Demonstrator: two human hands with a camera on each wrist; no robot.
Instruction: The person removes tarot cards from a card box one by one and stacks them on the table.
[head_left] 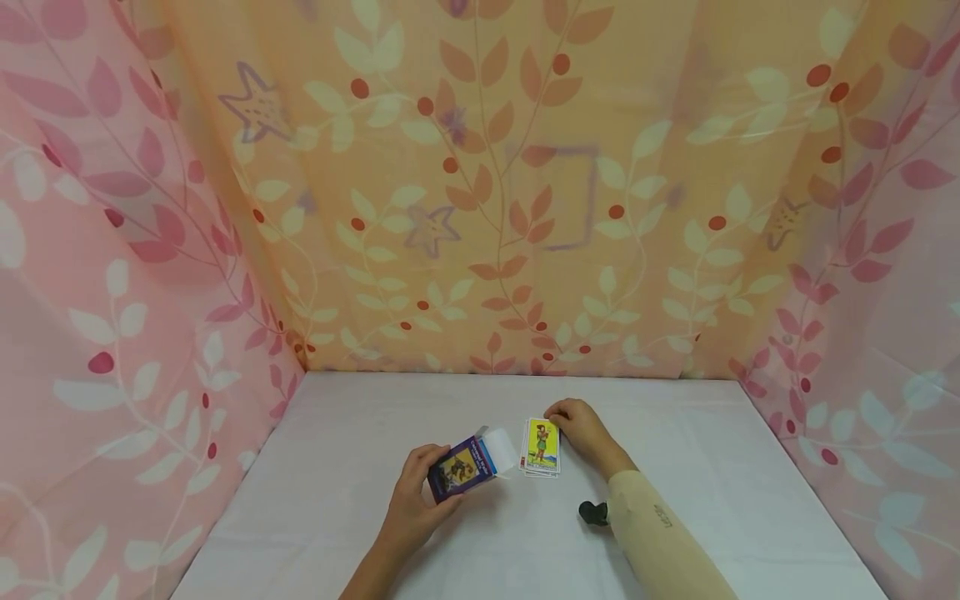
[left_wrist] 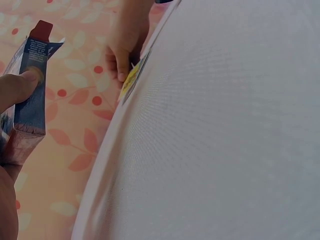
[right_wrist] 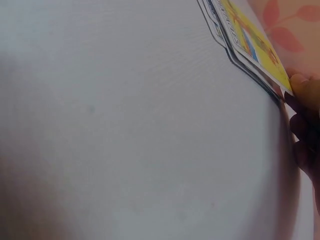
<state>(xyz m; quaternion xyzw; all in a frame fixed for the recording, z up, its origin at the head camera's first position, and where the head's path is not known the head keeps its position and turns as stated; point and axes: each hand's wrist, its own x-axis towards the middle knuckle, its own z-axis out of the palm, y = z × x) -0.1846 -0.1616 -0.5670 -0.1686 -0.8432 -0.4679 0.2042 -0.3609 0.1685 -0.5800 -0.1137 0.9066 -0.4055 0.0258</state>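
In the head view my left hand grips a dark blue card box with a picture on its front. Its white top flap stands open toward the right, and the thumb presses the box's narrow side in the left wrist view. A small stack of tarot cards lies right of the box, slightly fanned, a yellow picture card on top. My right hand is at the stack's far right corner. In the right wrist view its thumb and fingertips pinch the corner of the top card.
A white cloth covers the table. Patterned curtains hang at the back and both sides. A small black object sits beside the right sleeve.
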